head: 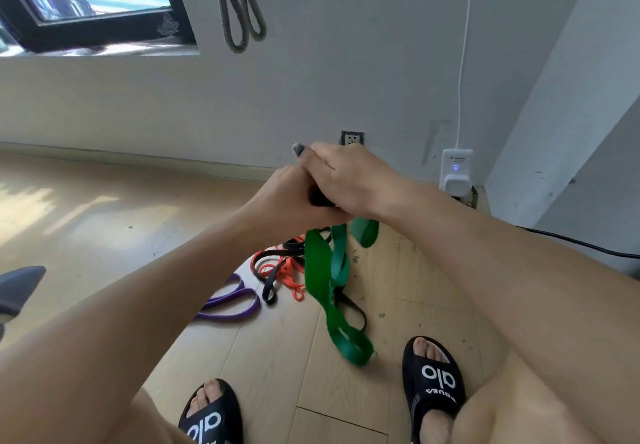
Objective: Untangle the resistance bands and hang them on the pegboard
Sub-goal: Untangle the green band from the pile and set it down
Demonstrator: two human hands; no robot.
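gripping a black band (pixel 320 197) together in left hand (pixel 294 197) and right hand (pixel 349 180); green band (pixel 317 270) dangling below to floor (pixel 104 218).

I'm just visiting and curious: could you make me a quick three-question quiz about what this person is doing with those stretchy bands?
1. True or false: the green band dangles from the hands down to the floor.
2. Which band lies alone on the floor, nearest the left arm? A) purple B) yellow C) white
3. Fill in: a grey band already hangs on the ____.

Key:
1. True; the left hand and right hand are clasped together on a dark band above it.
2. A, the purple band.
3. Wall.
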